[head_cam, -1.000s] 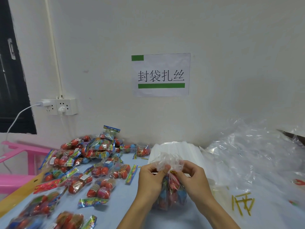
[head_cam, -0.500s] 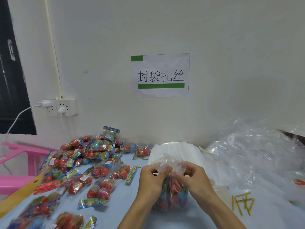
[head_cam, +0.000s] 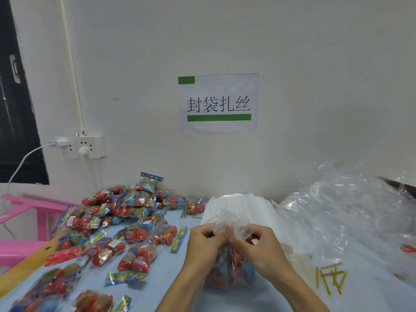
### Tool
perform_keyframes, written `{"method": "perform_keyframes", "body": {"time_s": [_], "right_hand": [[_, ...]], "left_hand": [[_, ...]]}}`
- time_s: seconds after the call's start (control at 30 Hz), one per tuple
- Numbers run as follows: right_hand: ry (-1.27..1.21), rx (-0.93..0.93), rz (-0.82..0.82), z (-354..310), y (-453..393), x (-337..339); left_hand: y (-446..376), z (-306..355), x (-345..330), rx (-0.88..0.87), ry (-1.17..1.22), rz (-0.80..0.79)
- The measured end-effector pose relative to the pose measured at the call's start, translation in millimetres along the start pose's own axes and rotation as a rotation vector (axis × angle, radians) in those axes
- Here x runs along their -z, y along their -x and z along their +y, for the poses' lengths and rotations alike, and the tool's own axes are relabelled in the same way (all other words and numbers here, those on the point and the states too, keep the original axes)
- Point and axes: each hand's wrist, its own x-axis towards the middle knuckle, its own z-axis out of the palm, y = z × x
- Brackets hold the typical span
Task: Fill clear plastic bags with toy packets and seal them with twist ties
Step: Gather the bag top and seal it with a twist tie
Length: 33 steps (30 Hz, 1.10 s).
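A clear plastic bag point(head_cam: 229, 270) filled with red and blue toy packets stands on the blue table point(head_cam: 162, 273) near the front centre. Its bunched top sticks up between my hands. My left hand point(head_cam: 206, 243) pinches the bag's neck from the left, fingers curled. My right hand point(head_cam: 262, 248) pinches the same neck from the right. The twist tie at the neck is hidden by my fingers. A heap of loose toy packets point(head_cam: 126, 212) covers the table's left half.
A stack of flat clear bags point(head_cam: 245, 204) lies behind my hands. Crumpled clear plastic point(head_cam: 351, 212) fills the right side. Several yellow twist ties point(head_cam: 331, 278) lie at the lower right. A pink stool point(head_cam: 24, 221) stands at the left, a wall socket point(head_cam: 78, 147) above it.
My hands have stayed at the bag's neck, fingers shifting around it. The short yellow tie end seen between my fingers a second ago is now covered.
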Motion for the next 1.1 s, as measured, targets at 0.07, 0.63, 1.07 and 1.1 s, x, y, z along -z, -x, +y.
{"method": "perform_keyframes", "body": {"time_s": [0.07,0.63,1.07,1.1], "right_hand": [[0.023,-0.011,0.023,2.1,-0.7,-1.2],[0.113,-0.084,0.094,6.7,-2.5,-5.0],[-0.039,-0.237,0.112,10.0,-5.4,-3.7],[-0.038,-0.235,0.105,9.9,-5.3,-3.4]], "left_hand": [[0.0,1.6,-0.4,0.01,0.029,-0.01],[-10.9,1.0,10.2,0.168,0.166,-0.106],[-6.4,-11.9,6.6,-0.1,-0.34,-0.112],[-5.7,-11.4,5.7,-0.115,-0.343,-0.113]]}}
